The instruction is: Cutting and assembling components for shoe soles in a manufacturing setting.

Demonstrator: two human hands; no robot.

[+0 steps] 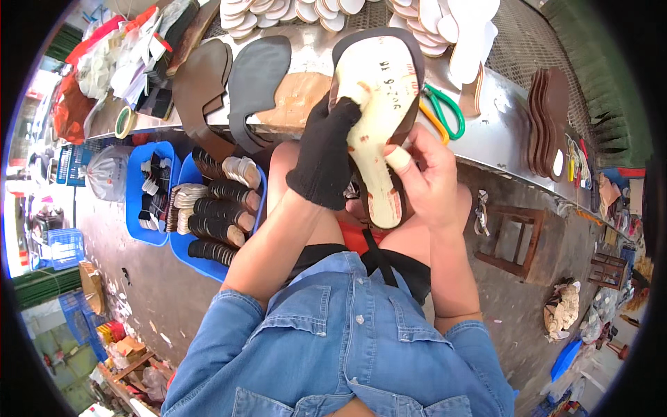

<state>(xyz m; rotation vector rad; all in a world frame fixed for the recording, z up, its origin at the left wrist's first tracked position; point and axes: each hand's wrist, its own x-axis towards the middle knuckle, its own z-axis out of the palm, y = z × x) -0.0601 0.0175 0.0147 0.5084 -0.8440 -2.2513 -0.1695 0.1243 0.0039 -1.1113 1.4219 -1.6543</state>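
Observation:
Above my lap I hold up a shoe insole [379, 90], its cream face with handwritten marks toward me and dark material showing round its edge. My left hand [321, 156], in a black glove, is closed round its left side. At the right edge of its narrow part, my bare right hand [429, 177] pinches it, with a pale cover on the thumb. Behind it on the metal table [497, 132] lie a green looped handle [448, 115] and a yellow handle [432, 124], partly hidden. Dark grey [258, 76] and brown [200, 87] sole-shaped pieces lie to the left.
White sole pieces [465, 42] are piled at the table's back. Brown soles [544, 121] stand at its right. Blue bins [177, 243] with rows of sole pieces sit on the floor at left. A tape roll [125, 121] and a wooden stool [511, 240] are also near.

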